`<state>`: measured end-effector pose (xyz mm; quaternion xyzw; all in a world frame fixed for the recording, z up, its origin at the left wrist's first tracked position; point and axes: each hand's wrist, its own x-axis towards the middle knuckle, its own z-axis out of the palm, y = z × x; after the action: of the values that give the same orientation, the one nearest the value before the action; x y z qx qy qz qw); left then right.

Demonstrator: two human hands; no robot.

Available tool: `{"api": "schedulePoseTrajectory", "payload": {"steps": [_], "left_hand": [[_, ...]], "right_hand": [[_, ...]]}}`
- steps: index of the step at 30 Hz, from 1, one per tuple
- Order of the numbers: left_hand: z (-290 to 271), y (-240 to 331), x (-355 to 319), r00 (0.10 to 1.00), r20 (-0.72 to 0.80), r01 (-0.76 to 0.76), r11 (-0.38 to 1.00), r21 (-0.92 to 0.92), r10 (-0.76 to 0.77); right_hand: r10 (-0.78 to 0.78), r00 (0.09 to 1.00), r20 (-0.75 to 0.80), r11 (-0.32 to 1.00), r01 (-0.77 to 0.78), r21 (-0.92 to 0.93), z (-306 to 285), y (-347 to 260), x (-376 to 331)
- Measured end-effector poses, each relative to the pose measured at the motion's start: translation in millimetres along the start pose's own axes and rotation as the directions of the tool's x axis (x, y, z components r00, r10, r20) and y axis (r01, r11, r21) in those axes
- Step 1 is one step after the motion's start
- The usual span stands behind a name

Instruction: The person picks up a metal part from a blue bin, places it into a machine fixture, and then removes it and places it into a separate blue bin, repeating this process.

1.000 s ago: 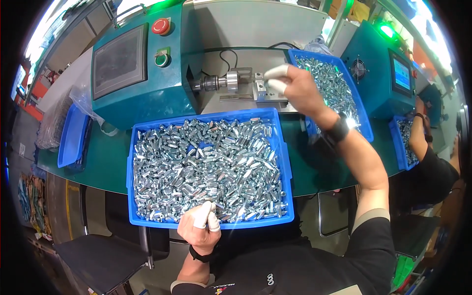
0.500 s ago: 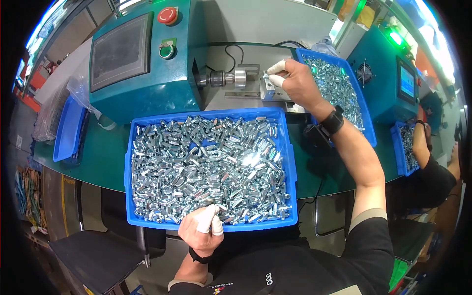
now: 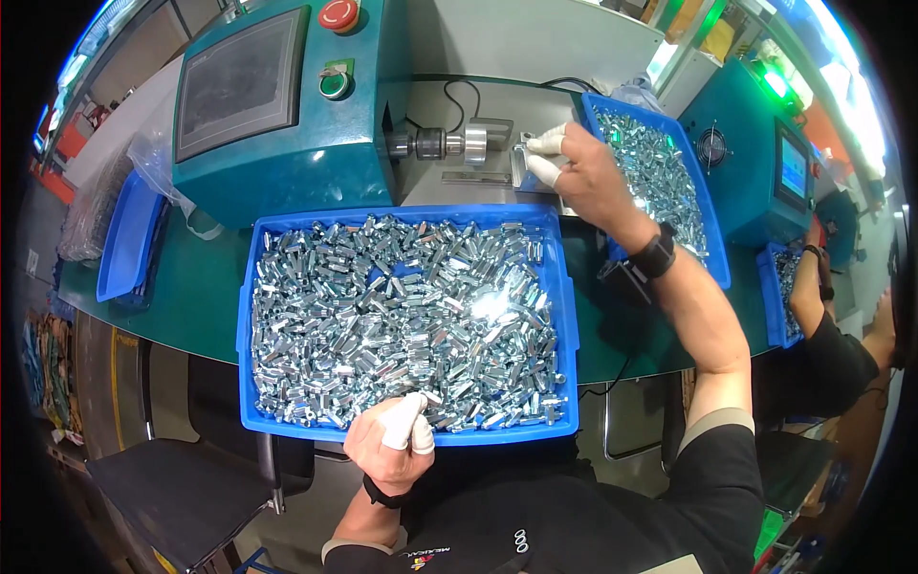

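Observation:
My left hand, with white finger covers, is closed in a pinch over the near edge of a large blue tray. Whatever its fingertips grip is too small or hidden to make out. Heaped in that tray are shiny metal hex-shaped pieces. My right hand, also with white-covered fingertips, reaches to a small metal fixture block on the bench machine. Thumb and forefinger curl together at the block's top; what lies between them cannot be made out. Facing the block is a round metal spindle head.
The green machine carries a dark screen and a red button. A second blue tray of metal pieces stands right, beyond my forearm. Further right are another green machine and a co-worker's arm. An empty blue tray leans at left.
My right hand has shifted slightly down and right at the fixture block, its thumb and forefinger a little further apart. My left hand stays nearly still. The whole view has shifted slightly.

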<state>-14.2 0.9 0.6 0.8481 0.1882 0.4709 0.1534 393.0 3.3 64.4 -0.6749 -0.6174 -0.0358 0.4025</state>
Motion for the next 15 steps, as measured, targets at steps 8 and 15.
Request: {"api": "schedulePoseTrajectory", "payload": {"steps": [8, 15], "left_hand": [[0.3, 0.6, 2.2, 1.0, 0.011, -0.005, 1.0, 0.006, 0.005], [2.1, 2.3, 2.2, 1.0, -0.001, 0.011, 1.0, 0.002, -0.011]], "right_hand": [[0.574, 0.816, 0.073, 0.685, -0.527, 0.503, 20.2, -9.8, -16.0], [0.524, 0.806, 0.273, 0.636, -0.585, 0.504, 14.0, -12.4, -0.7]]}}
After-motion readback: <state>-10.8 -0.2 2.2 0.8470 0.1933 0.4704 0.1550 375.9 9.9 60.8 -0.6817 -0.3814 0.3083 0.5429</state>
